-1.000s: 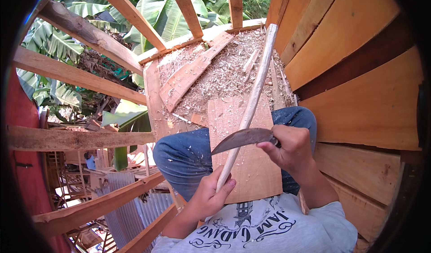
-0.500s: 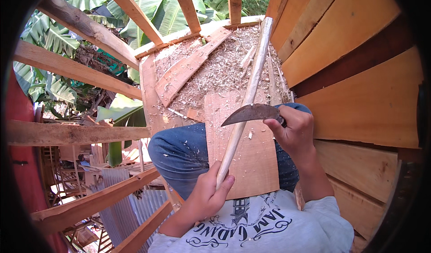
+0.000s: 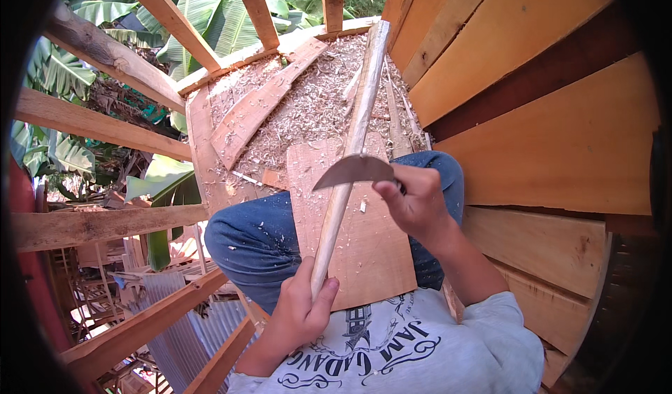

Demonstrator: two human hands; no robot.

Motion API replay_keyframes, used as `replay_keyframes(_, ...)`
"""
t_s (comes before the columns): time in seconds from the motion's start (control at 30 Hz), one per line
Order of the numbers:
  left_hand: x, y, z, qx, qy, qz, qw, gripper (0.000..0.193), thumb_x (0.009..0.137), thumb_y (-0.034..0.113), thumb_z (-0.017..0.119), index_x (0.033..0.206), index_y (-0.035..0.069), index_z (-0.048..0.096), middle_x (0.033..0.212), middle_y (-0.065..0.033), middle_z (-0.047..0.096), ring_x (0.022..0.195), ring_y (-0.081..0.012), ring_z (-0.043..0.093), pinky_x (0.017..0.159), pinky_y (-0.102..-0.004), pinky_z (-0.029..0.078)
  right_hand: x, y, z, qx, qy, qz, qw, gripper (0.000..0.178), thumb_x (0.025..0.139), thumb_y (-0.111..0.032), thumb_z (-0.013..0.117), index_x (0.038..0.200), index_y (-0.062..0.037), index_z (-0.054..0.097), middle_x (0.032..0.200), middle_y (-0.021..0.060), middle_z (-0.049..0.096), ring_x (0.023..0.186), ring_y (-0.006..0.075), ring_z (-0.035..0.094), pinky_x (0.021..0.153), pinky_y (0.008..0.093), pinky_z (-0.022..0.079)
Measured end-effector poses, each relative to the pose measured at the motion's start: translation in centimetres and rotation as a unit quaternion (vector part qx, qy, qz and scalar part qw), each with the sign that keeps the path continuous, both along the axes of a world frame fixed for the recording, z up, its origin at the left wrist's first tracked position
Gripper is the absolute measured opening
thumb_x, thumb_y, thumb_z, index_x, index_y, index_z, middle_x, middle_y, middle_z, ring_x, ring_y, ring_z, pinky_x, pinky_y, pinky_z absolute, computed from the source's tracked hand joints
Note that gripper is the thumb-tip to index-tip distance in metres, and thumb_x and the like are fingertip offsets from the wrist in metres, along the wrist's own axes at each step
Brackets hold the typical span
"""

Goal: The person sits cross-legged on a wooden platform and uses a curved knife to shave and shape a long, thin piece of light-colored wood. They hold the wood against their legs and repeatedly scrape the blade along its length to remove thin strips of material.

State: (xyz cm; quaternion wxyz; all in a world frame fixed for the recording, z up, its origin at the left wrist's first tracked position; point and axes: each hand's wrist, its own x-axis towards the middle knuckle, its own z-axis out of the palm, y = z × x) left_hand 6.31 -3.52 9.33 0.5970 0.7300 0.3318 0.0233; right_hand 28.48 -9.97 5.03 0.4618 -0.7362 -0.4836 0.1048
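My left hand (image 3: 301, 310) is closed around the near end of a long, pale wooden stick (image 3: 361, 103), which slants away from me toward the far railing. In my right hand (image 3: 423, 201) is the handle of a curved knife (image 3: 353, 170), its fingers wrapped and thumb pressed toward the blade. The dark blade lies across the stick about midway, its tip pointing left; whether its edge bites into the wood I cannot tell. Under both, a flat wooden board (image 3: 371, 254) rests on my lap, with a few shavings on it.
Wood shavings (image 3: 308, 107) cover the floor ahead, with a loose plank (image 3: 255, 103) lying on them. Wooden railing bars (image 3: 105, 219) stand at the left and far side, banana leaves (image 3: 224, 23) beyond. Plank walling (image 3: 539, 142) rises close on the right.
The whole view has shifted, so the scene sits farther left. My right hand has tilted the knife, its handle end lower, and the blade lies slightly farther up the stick. Both grips stay the same.
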Motion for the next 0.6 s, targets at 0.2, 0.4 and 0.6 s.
replay_keyframes(0.2, 0.6, 0.3, -0.7, 0.081, -0.075, -0.045, 0.993, 0.016, 0.090, 0.010, 0.052, 0.095, -0.003, 0.046, 0.059, -0.0144, 0.051, 0.051, -0.0241, 0.053, 0.051, -0.0354, 0.041, -2.6, -1.1, 1.6, -0.003, -0.162, 0.191, 0.968, 0.047, 0.080, -0.043, 0.068, 0.059, -0.0051, 0.050, 0.050, 0.0093, 0.047, 0.044, 0.0270, 0.054, 0.042, 0.0339, 0.041)
replay_keyframes(0.4, 0.3, 0.4, -0.5, -0.004, -0.009, -0.021, 1.000, 0.018, 0.090, 0.012, 0.053, 0.094, -0.003, 0.045, 0.059, -0.0173, 0.051, 0.052, -0.0274, 0.055, 0.050, -0.0362, 0.041, 1.5, -0.5, 0.6, 0.005, 0.021, 0.010, 1.000, 0.044, 0.086, -0.037, 0.063, 0.062, -0.0011, 0.055, 0.050, 0.0125, 0.047, 0.045, 0.0288, 0.053, 0.043, 0.0334, 0.039)
replay_keyframes(0.6, 0.4, 1.1, -2.1, 0.006, 0.009, -0.018, 1.000, 0.023, 0.092, 0.020, 0.050, 0.092, -0.003, 0.044, 0.057, -0.0179, 0.049, 0.052, -0.0318, 0.056, 0.051, -0.0379, 0.041, 1.7, -0.5, -0.8, -0.064, 0.069, -0.020, 0.995, 0.046, 0.086, -0.039, 0.063, 0.070, 0.0032, 0.059, 0.056, 0.0180, 0.052, 0.047, 0.0309, 0.053, 0.046, 0.0344, 0.040)
